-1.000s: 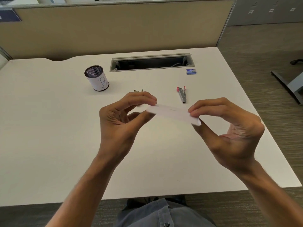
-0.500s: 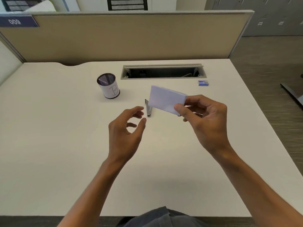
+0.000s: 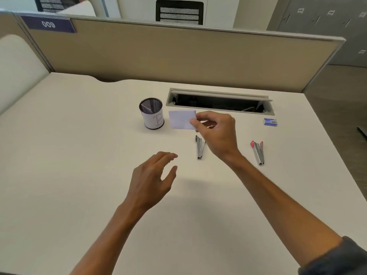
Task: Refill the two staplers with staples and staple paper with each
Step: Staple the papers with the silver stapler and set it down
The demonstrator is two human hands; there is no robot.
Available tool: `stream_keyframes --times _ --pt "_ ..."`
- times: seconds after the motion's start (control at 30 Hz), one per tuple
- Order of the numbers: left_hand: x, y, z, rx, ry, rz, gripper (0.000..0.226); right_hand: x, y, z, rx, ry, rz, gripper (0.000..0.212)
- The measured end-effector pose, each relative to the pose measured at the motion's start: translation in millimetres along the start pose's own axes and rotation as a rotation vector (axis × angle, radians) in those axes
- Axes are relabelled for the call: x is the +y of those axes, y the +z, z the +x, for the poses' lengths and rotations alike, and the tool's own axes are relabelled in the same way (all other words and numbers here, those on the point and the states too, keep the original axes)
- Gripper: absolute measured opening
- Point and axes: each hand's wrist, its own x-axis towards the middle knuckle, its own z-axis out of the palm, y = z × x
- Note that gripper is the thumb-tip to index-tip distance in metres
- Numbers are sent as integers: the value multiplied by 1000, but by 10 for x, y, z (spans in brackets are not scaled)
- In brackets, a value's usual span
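My right hand (image 3: 216,133) pinches a folded white paper (image 3: 181,120) by its right edge, holding it above the desk just right of the mesh cup (image 3: 152,116). Below that hand a black-and-metal stapler (image 3: 200,146) lies on the desk. A second stapler with red ends (image 3: 257,152) lies further right. A small blue staple box (image 3: 270,122) sits at the far right near the cable slot. My left hand (image 3: 155,176) hovers over the desk with relaxed fingers, holding nothing.
The white desk (image 3: 79,155) ends at a beige partition (image 3: 178,56) behind. An open cable slot (image 3: 220,102) is cut into the desk's back. The mesh cup has a paper label and something dark inside. The desk's right edge drops to carpet.
My left hand let go of the paper and dropped lower. My right hand carried the paper away from me and to the left, close to the mesh cup. Both staplers now show.
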Motion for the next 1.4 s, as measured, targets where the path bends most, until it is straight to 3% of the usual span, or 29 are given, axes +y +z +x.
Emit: stream_keyframes --times 0.5,0.97,1.17,1.4 --pt "-591 82 -29 -104 -143 -16 22 80 1000 1000 -60 -139 -442 17" --pt "-785 123 4 -100 -180 -65 25 279 1606 1484 -314 17 -552 13" --pt "-746 127 -20 -100 -193 -64 20 288 1642 1464 -375 67 -530 14" --pt "-635 147 -35 -103 -163 -54 20 133 1213 1247 -321 -7 -525 19"
